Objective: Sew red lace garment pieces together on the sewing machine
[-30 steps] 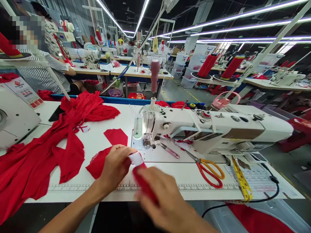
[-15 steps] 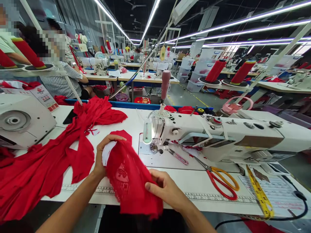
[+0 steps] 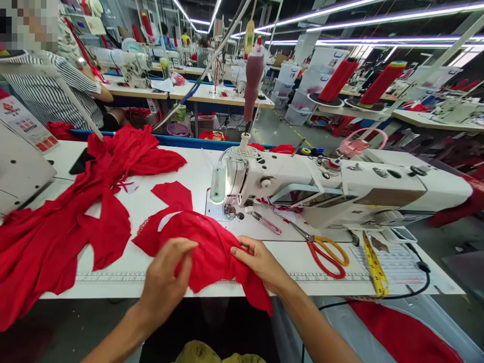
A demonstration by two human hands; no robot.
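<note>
A red fabric piece (image 3: 212, 237) with a lace patch and a white strip lies spread on the sewing table, its right end drooping over the front edge. My right hand (image 3: 260, 259) pinches that piece near its right side, thumb on top. My left hand (image 3: 168, 275) hovers in front of the fabric's left part, thumb and fingers apart, with nothing visible between them. Another flat red piece (image 3: 174, 194) lies just behind, partly covered. The sewing machine's lit needle area (image 3: 229, 209) is behind and to the right of the fabric.
Orange-and-red-handled scissors (image 3: 327, 252) and pink thread snips (image 3: 266, 222) lie beside the sewing machine (image 3: 340, 186). A yellow tape measure (image 3: 376, 267) rests on paper at the right. A heap of red fabric (image 3: 75, 217) covers the table's left. A person in a striped top (image 3: 56, 91) sits beyond.
The fabric has gone from being held up in both hands to lying on the table. My left hand has let go and drawn back toward me. The view has shifted.
</note>
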